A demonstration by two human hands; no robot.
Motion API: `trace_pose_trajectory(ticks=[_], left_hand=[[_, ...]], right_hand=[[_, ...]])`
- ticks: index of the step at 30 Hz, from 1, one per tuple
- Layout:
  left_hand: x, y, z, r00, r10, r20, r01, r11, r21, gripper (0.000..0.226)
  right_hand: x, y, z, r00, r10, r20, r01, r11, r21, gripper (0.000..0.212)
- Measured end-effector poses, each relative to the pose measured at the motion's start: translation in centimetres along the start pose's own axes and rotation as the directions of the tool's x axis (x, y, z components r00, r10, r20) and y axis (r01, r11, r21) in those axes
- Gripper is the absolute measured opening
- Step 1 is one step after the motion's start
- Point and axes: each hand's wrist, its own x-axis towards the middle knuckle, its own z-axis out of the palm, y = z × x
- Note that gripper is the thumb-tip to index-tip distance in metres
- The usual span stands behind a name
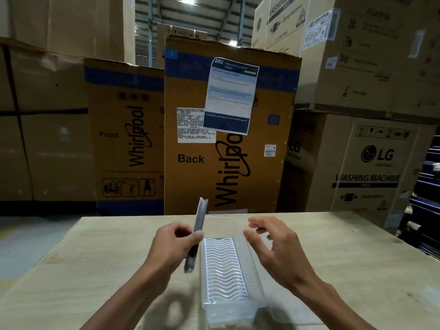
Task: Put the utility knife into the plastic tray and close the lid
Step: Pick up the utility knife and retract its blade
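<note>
Left hand (175, 244) grip pinches the utility knife (197, 234), held tilted just left of the clear plastic tray (259, 291) on the worktop (95, 270). Right hand (273, 248) hovers over the tray, fingers spread, empty. Insertion step: knife likely needs lowering flat onto the tray's white grid

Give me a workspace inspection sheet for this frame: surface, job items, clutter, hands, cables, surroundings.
Surface: pale wooden table, bare apart from the job's things.
Job's things: utility knife held off the table, tilted, left of the tray; clear plastic tray on the table with a white ribbed insert, no knife in it; its lid cannot be made out.
Clutter: nothing seen.
Hands: left hand gripping the knife; right hand open, fingers spread, over the tray's right side.
Cables: nothing seen.
Surroundings: stacked cardboard appliance boxes behind the table, one bearing a taped paper sheet.
</note>
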Motion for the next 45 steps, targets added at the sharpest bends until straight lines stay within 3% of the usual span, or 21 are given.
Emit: trace_pose_trajectory(ticks=[2,4,7,10,14,23,32,37,45], left_hand=[[-1.0,2.1,1.2,0.997,0.039,0.06,-0.031,0.992,-0.124,0.019],[-1.6,3.4,2.1,0.994,0.07,0.088,-0.054,0.984,-0.171,0.019],[-2.2,4.3,2.8,0.988,0.095,0.119,-0.07,0.977,-0.201,0.025],[-2.5,4.5,2.9,0.986,0.069,0.154,-0.027,0.967,-0.255,0.042],[-2.8,4.4,3.0,0.977,0.047,0.209,0.017,0.955,-0.297,0.025],[-3.5,4.2,3.0,0.944,0.075,0.321,0.046,0.934,-0.353,0.018],[-3.9,4.3,3.5,0.935,0.08,0.347,0.027,0.955,-0.295,0.017],[-3.8,4.3,3.8,0.94,0.055,0.337,0.06,0.945,-0.322,0.02],[-4.4,4.2,3.8,0.934,0.08,0.349,0.044,0.942,-0.334,0.033]], right_hand=[[0.6,-1.9,-0.5,0.989,0.084,0.125,-0.115,0.957,0.268,0.029],[0.9,-2.9,-0.6,0.972,0.073,0.223,-0.153,0.918,0.366,0.037],[1.1,-3.6,-0.6,0.966,0.046,0.254,-0.157,0.885,0.438,0.056],[1.2,-3.8,-0.5,0.97,0.002,0.244,-0.105,0.905,0.413,0.071],[1.3,-3.7,-0.4,0.977,-0.013,0.214,-0.068,0.928,0.367,0.074],[1.6,-2.9,0.1,0.984,-0.015,0.178,-0.063,0.903,0.424,0.064],[1.5,-3.1,-0.4,0.989,-0.049,0.139,-0.013,0.91,0.414,0.06],[1.9,-3.2,-0.8,0.992,-0.051,0.114,-0.002,0.905,0.426,0.077],[2.4,-3.1,-1.8,0.995,-0.029,0.098,-0.014,0.913,0.408,0.079]])
